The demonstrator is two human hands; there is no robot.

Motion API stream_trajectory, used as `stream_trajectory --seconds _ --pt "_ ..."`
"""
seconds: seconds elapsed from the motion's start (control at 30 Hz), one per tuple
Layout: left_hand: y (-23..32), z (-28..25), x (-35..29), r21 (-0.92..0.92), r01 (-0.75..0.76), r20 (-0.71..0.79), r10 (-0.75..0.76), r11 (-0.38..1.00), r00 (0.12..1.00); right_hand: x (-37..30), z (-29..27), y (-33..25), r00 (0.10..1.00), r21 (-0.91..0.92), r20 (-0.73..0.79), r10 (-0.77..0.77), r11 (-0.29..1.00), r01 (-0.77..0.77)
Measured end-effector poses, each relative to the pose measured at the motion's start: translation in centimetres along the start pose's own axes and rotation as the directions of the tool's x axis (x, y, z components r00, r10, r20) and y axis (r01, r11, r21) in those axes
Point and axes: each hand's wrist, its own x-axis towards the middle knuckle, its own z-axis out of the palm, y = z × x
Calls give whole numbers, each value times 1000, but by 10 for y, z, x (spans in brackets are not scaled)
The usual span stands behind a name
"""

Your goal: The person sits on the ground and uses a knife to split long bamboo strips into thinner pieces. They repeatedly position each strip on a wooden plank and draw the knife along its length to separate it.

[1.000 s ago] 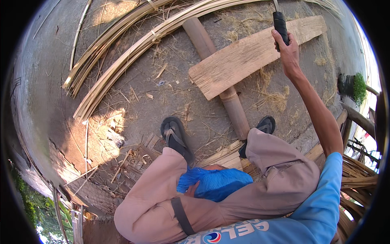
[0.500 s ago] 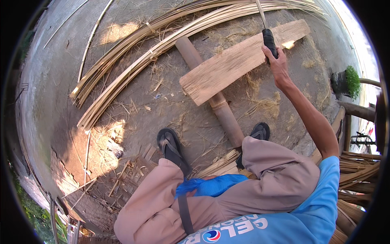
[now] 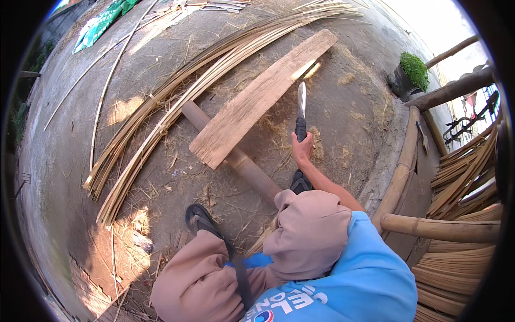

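My right hand (image 3: 303, 149) is closed around the black handle of a long knife (image 3: 302, 104). Its bare metal blade points away from me, just right of a flat wooden plank (image 3: 263, 99). The plank lies slantwise across a round bamboo pole (image 3: 251, 173), which runs from near my knees up to the left. Nothing of my left hand can be seen. A patch of blue cloth (image 3: 261, 261) shows between my legs, partly covered by the right knee and a dark strap.
Tied bundles of bamboo strips (image 3: 206, 75) curve along the ground beyond the plank. At right stand a potted green plant (image 3: 414, 71), a bamboo rail (image 3: 437, 227) and stacked strips (image 3: 456, 273). Shavings litter the ground; a green cloth (image 3: 104, 24) lies far left.
The view has turned. My right hand has come down nearer my right knee with the knife, and the blade now lies beside the plank, no longer beyond it. The blue cloth is more hidden.
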Motion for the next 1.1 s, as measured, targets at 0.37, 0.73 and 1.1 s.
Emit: stream_trajectory --seconds 0.37,0.73,1.1 --pt "216 -178 110 -717 -536 -497 212 446 841 -47 30 30 931 -354 -97 -352 886 299" --pt "262 -132 190 -906 -422 -384 371 24 845 -127 38 -26 438 126 741 -508 747 653" --pt "244 -167 79 -839 -537 -492 305 85 816 -143 -53 -141 60 208 933 -356 667 716"
